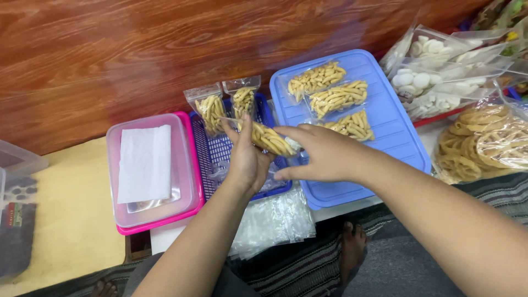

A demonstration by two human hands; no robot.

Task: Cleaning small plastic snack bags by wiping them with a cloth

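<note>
My left hand (246, 157) holds a small clear bag of yellow stick snacks (269, 139) over a blue mesh basket (214, 151). My right hand (319, 154) grips the same bag at its right end. Two filled snack bags (210, 110) stand upright at the back of the basket. Three more filled bags (336, 98) lie flat on a blue lid (385, 126) just right of my hands.
A pink box with a clear lid and a white paper (146, 165) sits left of the basket. A stack of empty clear bags (275, 220) lies below it. Big bags of white crackers (434, 77) and brown ring snacks (484, 143) lie at the right. A wooden wall stands behind.
</note>
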